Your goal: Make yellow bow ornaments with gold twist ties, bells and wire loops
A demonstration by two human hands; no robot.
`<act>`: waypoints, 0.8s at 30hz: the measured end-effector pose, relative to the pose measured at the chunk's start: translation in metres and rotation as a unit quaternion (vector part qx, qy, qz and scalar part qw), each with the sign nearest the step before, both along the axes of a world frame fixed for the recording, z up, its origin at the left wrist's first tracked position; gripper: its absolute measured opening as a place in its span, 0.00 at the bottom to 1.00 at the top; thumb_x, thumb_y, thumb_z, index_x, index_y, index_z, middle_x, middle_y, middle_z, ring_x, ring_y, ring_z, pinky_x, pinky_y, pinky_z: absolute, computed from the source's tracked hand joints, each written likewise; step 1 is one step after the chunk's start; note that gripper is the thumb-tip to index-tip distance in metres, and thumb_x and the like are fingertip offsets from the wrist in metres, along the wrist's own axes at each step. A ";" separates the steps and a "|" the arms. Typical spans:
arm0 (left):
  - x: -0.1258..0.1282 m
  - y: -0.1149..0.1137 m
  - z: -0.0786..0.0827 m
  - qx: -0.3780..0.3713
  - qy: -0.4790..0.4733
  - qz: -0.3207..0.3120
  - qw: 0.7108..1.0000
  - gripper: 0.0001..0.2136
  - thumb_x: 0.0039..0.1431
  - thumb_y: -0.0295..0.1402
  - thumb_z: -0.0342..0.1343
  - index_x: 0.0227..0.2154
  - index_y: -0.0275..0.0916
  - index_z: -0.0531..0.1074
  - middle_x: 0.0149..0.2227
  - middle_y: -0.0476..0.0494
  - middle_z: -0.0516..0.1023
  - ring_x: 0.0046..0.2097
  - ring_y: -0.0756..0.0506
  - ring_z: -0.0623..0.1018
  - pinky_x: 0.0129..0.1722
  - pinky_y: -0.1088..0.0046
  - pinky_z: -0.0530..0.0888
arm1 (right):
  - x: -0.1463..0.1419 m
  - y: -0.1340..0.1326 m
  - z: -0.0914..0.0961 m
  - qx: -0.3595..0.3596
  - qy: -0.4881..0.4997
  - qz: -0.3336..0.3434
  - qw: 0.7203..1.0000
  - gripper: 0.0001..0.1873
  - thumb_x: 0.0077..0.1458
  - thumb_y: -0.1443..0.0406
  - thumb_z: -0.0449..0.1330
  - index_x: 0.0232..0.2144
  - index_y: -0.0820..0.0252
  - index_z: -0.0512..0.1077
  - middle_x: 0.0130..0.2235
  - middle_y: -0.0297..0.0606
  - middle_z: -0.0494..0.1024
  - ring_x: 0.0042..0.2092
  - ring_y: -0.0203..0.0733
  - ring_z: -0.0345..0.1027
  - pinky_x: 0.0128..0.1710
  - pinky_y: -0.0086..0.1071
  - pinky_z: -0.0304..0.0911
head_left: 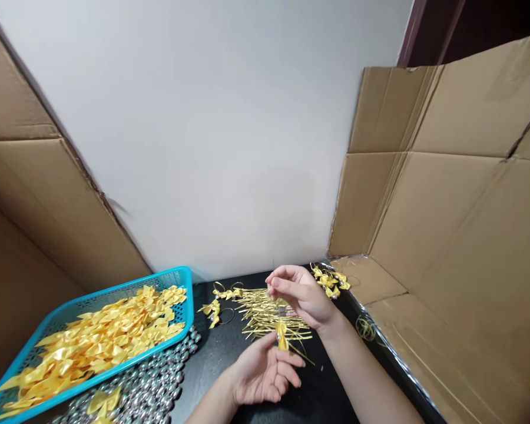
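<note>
Low in the middle, my left hand [267, 371] is palm up and pinches a small yellow satin bow [282, 335] between thumb and forefinger, its other fingers loosely curled. Just above it, my right hand [302, 294] has thumb and fingertips pressed together. A faint thin line rises from those fingertips, too fine to identify. Gold twist-tie strips [258, 309] lie in a pile behind and beneath the hands. Bows with wire loops [212, 309] rest left of that pile, and more looped bows [331, 281] lie to the right of my right hand.
A turquoise plastic basket [183, 294] full of yellow bows stands at the left. Beside it, silvery beads [159, 377] spread over the black table [207, 365], with a loose bow on them. A coil of gold wire [365, 328] lies right. Cardboard panels [459, 206] flank both sides.
</note>
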State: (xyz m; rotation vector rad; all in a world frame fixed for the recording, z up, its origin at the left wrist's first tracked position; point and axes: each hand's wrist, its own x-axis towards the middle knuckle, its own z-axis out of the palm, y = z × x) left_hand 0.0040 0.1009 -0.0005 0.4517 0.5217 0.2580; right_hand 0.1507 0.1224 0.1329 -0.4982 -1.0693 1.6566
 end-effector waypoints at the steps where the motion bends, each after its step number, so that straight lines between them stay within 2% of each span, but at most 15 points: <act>1: 0.005 -0.004 -0.004 -0.018 -0.017 -0.005 1.000 0.28 0.65 0.46 0.43 0.37 0.22 0.77 0.26 0.32 0.82 0.19 0.48 0.77 0.15 0.77 0.70 | 0.001 -0.002 0.002 -0.001 -0.002 0.001 1.000 0.12 0.39 0.61 0.73 0.24 0.62 0.78 0.22 0.31 0.77 0.24 0.29 0.67 0.28 0.25 0.63; 4: 0.019 -0.018 -0.008 -0.067 -0.067 0.009 0.995 0.29 0.65 0.47 0.43 0.40 0.19 0.76 0.24 0.30 0.81 0.17 0.47 0.76 0.14 0.76 0.68 | 0.002 -0.007 0.005 -0.001 -0.008 0.006 1.000 0.12 0.39 0.61 0.73 0.23 0.62 0.78 0.22 0.31 0.77 0.24 0.30 0.67 0.28 0.25 0.63; 6: 0.026 -0.026 -0.005 -0.089 -0.101 0.054 0.989 0.27 0.65 0.45 0.45 0.42 0.20 0.75 0.25 0.32 0.81 0.19 0.48 0.77 0.17 0.77 0.69 | 0.003 -0.010 0.006 0.000 -0.012 0.009 1.000 0.11 0.39 0.61 0.73 0.23 0.62 0.78 0.22 0.31 0.77 0.24 0.29 0.67 0.28 0.25 0.63; 8: 0.032 -0.030 0.000 -0.098 -0.134 0.124 0.978 0.22 0.66 0.42 0.45 0.44 0.25 0.74 0.29 0.35 0.82 0.25 0.49 0.79 0.23 0.79 0.71 | 0.004 -0.012 0.006 0.003 -0.017 0.013 1.000 0.11 0.39 0.61 0.73 0.23 0.62 0.78 0.22 0.31 0.77 0.25 0.29 0.67 0.28 0.25 0.63; 11: 0.036 -0.031 0.007 -0.094 -0.176 0.227 0.953 0.14 0.67 0.35 0.46 0.39 0.33 0.75 0.33 0.41 0.81 0.31 0.51 0.79 0.30 0.82 0.71 | 0.007 -0.014 0.004 0.008 -0.026 0.019 0.999 0.10 0.41 0.62 0.72 0.23 0.62 0.78 0.22 0.31 0.77 0.25 0.30 0.67 0.28 0.25 0.63; 13: 0.037 -0.030 0.011 -0.087 -0.192 0.268 0.940 0.10 0.66 0.32 0.49 0.33 0.36 0.73 0.29 0.47 0.77 0.27 0.54 0.75 0.27 0.84 0.68 | 0.009 -0.014 0.003 0.011 -0.030 0.018 0.999 0.10 0.41 0.62 0.72 0.24 0.62 0.78 0.22 0.32 0.77 0.25 0.30 0.67 0.28 0.26 0.62; 15: 0.036 -0.031 0.014 -0.078 -0.198 0.285 0.935 0.09 0.64 0.32 0.52 0.27 0.37 0.69 0.23 0.52 0.69 0.22 0.55 0.68 0.22 0.85 0.62 | 0.012 -0.012 0.003 0.014 -0.030 0.011 0.999 0.09 0.42 0.62 0.72 0.24 0.61 0.78 0.23 0.32 0.77 0.25 0.30 0.66 0.28 0.26 0.62; 18: 0.033 -0.032 0.019 -0.062 -0.192 0.297 0.933 0.11 0.62 0.33 0.55 0.25 0.37 0.65 0.21 0.55 0.61 0.19 0.56 0.63 0.19 0.85 0.57 | 0.018 -0.008 0.002 0.018 -0.030 -0.010 0.999 0.09 0.42 0.62 0.72 0.25 0.61 0.78 0.23 0.32 0.77 0.25 0.31 0.66 0.28 0.27 0.62; 24: 0.027 -0.026 0.026 0.001 -0.150 0.340 0.929 0.11 0.59 0.37 0.58 0.26 0.37 0.66 0.20 0.56 0.62 0.19 0.55 0.63 0.18 0.84 0.59 | 0.033 0.002 0.000 0.012 -0.021 -0.052 0.998 0.10 0.41 0.62 0.72 0.25 0.61 0.78 0.23 0.32 0.77 0.25 0.30 0.66 0.28 0.26 0.61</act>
